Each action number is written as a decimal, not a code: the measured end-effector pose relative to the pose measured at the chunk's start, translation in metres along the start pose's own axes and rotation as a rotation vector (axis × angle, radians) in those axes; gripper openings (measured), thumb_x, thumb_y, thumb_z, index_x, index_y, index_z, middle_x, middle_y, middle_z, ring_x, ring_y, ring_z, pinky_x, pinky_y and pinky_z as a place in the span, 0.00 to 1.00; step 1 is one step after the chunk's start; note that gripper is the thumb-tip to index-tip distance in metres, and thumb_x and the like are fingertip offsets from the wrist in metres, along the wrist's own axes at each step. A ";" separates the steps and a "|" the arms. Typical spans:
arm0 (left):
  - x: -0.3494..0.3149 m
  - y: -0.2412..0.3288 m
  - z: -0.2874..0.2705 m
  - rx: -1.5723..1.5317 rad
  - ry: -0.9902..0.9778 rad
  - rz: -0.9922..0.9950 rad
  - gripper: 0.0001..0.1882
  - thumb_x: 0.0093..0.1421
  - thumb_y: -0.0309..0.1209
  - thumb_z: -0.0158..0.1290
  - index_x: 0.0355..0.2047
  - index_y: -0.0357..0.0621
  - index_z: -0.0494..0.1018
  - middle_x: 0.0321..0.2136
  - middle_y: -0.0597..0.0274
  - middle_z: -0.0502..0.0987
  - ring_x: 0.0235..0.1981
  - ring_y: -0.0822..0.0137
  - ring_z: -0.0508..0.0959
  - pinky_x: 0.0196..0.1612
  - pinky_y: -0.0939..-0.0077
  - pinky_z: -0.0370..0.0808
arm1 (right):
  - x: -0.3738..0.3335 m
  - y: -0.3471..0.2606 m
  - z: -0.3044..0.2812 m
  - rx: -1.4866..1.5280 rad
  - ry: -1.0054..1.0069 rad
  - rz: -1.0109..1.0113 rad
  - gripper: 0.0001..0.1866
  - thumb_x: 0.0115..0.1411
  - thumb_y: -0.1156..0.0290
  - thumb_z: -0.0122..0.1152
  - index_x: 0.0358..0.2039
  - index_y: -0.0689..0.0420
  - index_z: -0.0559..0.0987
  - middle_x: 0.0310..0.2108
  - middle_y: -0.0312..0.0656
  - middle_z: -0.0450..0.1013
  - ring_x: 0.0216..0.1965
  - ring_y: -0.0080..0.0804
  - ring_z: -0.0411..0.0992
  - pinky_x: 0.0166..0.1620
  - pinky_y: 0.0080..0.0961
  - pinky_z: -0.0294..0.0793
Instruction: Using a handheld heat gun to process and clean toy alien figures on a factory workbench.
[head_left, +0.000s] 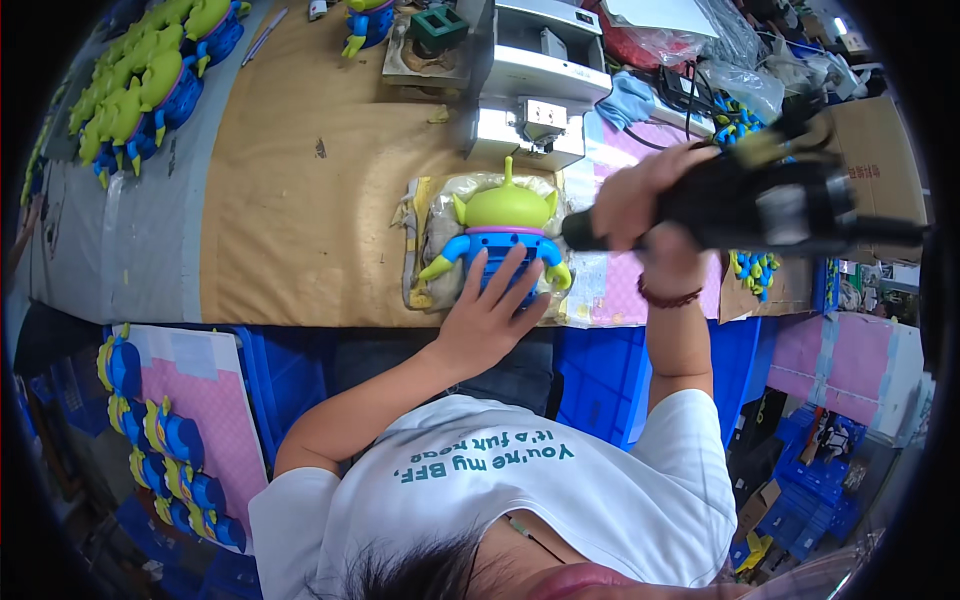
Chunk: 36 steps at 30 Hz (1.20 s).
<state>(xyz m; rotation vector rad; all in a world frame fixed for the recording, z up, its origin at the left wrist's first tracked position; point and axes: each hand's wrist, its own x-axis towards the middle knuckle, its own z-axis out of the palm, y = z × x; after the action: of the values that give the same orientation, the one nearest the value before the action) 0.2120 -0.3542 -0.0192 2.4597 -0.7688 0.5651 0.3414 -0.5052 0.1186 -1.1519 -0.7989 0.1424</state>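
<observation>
A plastic toy figure (pixel 508 212) with a green head, one antenna, blue body and green hands lies on a plastic-wrapped pad (pixel 440 205) at the table's middle. Several dark holes show in its blue torso. My left hand (pixel 486 325) rests on the lower torso, fingers spread and flat. Closed around a black power tool (pixel 765 205), my right hand (pixel 655 200) is up to the right of the toy. The tool is smeared by motion, so its exact kind is unclear; its dark tip points left, toward the toy, apart from it.
A white metal device (pixel 540 75) stands behind the pad, beside a green block (pixel 438 28). Similar toys (pixel 150 95) crowd the far left, with more on a pink board (pixel 200 400) lower left. Blue crates (pixel 600 380) sit below the table edge; a cardboard box (pixel 875 160) is right.
</observation>
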 end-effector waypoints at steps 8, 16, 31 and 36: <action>0.000 0.002 0.007 0.034 0.073 0.020 0.12 0.56 0.31 0.53 0.42 0.54 0.77 0.57 0.51 0.72 0.58 0.57 0.73 0.62 0.53 0.63 | 0.079 0.037 -0.023 -0.232 0.403 -0.069 0.24 0.56 0.80 0.60 0.53 0.68 0.65 0.22 0.41 0.71 0.21 0.30 0.70 0.30 0.29 0.73; -0.003 -0.002 0.008 0.054 0.086 0.049 0.12 0.57 0.34 0.53 0.42 0.51 0.75 0.57 0.49 0.71 0.57 0.56 0.73 0.61 0.54 0.65 | 0.085 0.042 -0.027 -0.243 0.348 0.053 0.17 0.55 0.77 0.64 0.44 0.69 0.73 0.20 0.42 0.73 0.20 0.29 0.73 0.28 0.23 0.72; -0.006 -0.003 0.012 0.030 0.096 0.043 0.16 0.60 0.34 0.52 0.49 0.53 0.71 0.57 0.52 0.69 0.58 0.55 0.70 0.62 0.54 0.63 | 0.017 0.004 0.058 -0.084 0.002 0.073 0.39 0.61 0.59 0.65 0.65 0.60 0.57 0.28 0.36 0.67 0.24 0.28 0.69 0.32 0.31 0.71; -0.007 -0.004 0.012 -0.044 0.081 0.051 0.16 0.57 0.33 0.52 0.45 0.44 0.69 0.56 0.47 0.70 0.59 0.53 0.69 0.63 0.53 0.62 | 0.009 0.034 0.049 -0.001 -0.116 -0.003 0.25 0.51 0.81 0.61 0.48 0.60 0.62 0.27 0.39 0.70 0.26 0.27 0.70 0.32 0.24 0.72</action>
<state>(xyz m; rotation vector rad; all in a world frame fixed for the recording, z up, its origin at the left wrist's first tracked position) 0.2120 -0.3549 -0.0335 2.3680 -0.8053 0.6556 0.3275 -0.4491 0.1026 -1.1509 -0.9027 0.2079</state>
